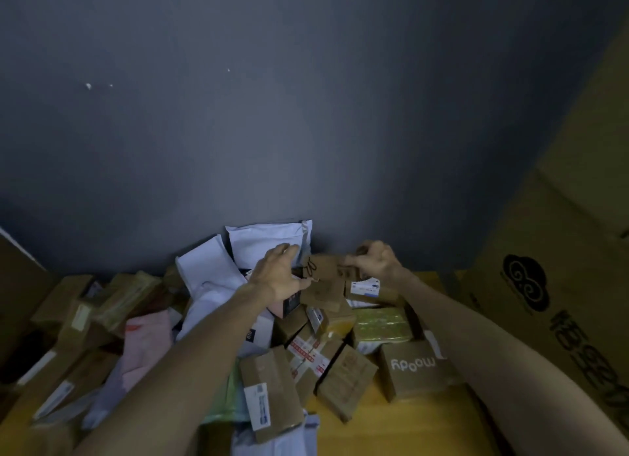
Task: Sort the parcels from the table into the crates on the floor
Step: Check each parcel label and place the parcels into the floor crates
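**At the far edge of the worktop: both hands on one small carton**

Above the heap, near the wall, the left hand (277, 274) has its fingers spread and curled over the left side of a small brown carton (323, 280). The right hand (376, 259) pinches the carton's upper right corner with bent fingers; the carton sits tilted between the two.

Around and below: a pile of parcels (306, 350) on the yellow worktop (391, 421), comprising brown boxes, white mailer bags (265, 241), a pink soft packet (146, 346), a green-wrapped parcel (383, 326) and a box printed "moody" (413, 367).

Right margin: a large printed cardboard carton (558, 285). Behind: a grey wall (306, 115). Crates are out of view.
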